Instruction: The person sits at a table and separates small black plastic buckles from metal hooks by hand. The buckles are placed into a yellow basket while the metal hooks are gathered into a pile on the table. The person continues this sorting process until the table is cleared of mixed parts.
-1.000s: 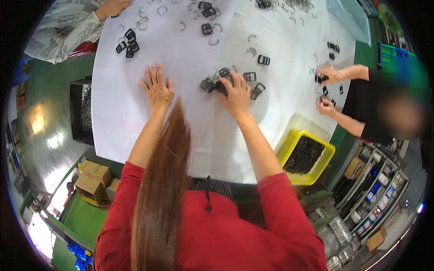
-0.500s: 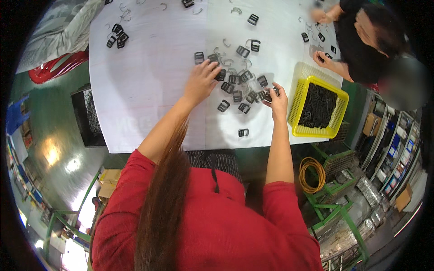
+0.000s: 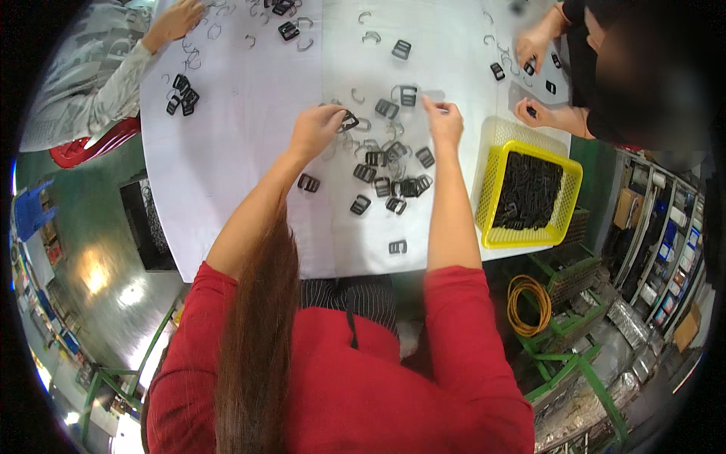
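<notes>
My left hand (image 3: 316, 130) pinches a black slotted buckle (image 3: 349, 119) at its edge, just above the white tabletop. To the right, my right hand (image 3: 445, 122) is raised with its fingertips pressed together. Whatever lies between them is too small or blurred to name. Between and below my hands lies a loose cluster of black buckles (image 3: 365, 173), mixed with thin, curved, greyish trimmings (image 3: 358, 96). One single buckle (image 3: 308, 182) rests near my left wrist, and another buckle (image 3: 397, 247) lies closer to the table's near edge.
A yellow basket (image 3: 486, 219) full of black buckles stands at the table's right edge. A co-worker's hands (image 3: 535, 47) handle buckles at the far right; another person's hand (image 3: 181, 18) reaches in at the far left. A small buckle pile (image 3: 181, 94) lies on the left.
My left hand has lifted a buckle from the cluster. My right hand has moved up and away from the pile. A person's arm has come in at the far left.
</notes>
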Action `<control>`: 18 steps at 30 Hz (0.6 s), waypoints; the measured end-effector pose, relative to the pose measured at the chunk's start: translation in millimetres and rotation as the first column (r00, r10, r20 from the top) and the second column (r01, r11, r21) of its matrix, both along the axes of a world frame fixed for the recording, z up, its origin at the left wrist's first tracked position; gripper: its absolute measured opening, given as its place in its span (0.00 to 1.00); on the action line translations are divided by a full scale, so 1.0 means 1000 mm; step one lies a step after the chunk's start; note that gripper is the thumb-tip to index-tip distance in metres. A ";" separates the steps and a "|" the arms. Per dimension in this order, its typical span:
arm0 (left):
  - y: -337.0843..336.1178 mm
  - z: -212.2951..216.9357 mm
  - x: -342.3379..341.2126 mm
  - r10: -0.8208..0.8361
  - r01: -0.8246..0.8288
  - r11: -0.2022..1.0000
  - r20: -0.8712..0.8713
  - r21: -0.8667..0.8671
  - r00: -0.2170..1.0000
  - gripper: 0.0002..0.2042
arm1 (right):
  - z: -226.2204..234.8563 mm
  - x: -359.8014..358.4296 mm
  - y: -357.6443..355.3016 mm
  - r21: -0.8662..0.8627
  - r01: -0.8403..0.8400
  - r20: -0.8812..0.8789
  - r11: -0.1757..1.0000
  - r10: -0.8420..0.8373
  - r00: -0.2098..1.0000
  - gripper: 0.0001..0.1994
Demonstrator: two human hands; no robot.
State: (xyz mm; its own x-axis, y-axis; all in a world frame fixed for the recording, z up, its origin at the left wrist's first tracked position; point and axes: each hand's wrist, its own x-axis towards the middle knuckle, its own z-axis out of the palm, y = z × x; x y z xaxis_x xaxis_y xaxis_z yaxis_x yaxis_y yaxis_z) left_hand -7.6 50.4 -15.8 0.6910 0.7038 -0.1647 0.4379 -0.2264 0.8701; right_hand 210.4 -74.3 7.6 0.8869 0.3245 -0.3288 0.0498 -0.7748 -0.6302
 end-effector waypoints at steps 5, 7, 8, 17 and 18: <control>0.024 0.018 0.013 0.285 -0.238 0.799 -0.001 -0.552 0.959 0.11 | -0.025 0.003 0.038 -0.121 -0.365 0.003 0.923 0.369 0.930 0.17; 0.033 0.030 0.020 0.146 -0.181 0.961 -0.172 -0.209 0.974 0.12 | -0.026 0.022 0.026 0.210 -0.346 -0.270 0.915 0.394 0.879 0.15; 0.037 0.032 0.023 0.220 -0.219 0.875 -0.049 -0.432 0.974 0.12 | -0.021 0.030 0.015 0.392 -0.158 -0.447 0.906 0.337 0.828 0.13; 0.002 0.030 0.107 -0.011 0.009 1.000 -0.335 -0.006 0.942 0.19 | -0.026 0.093 0.093 0.232 -0.328 -0.268 0.916 0.384 0.884 0.19; -0.011 0.024 0.112 -0.019 0.071 0.990 -0.376 0.124 0.926 0.18 | -0.023 0.086 0.100 0.089 -0.423 -0.070 0.902 0.430 0.900 0.19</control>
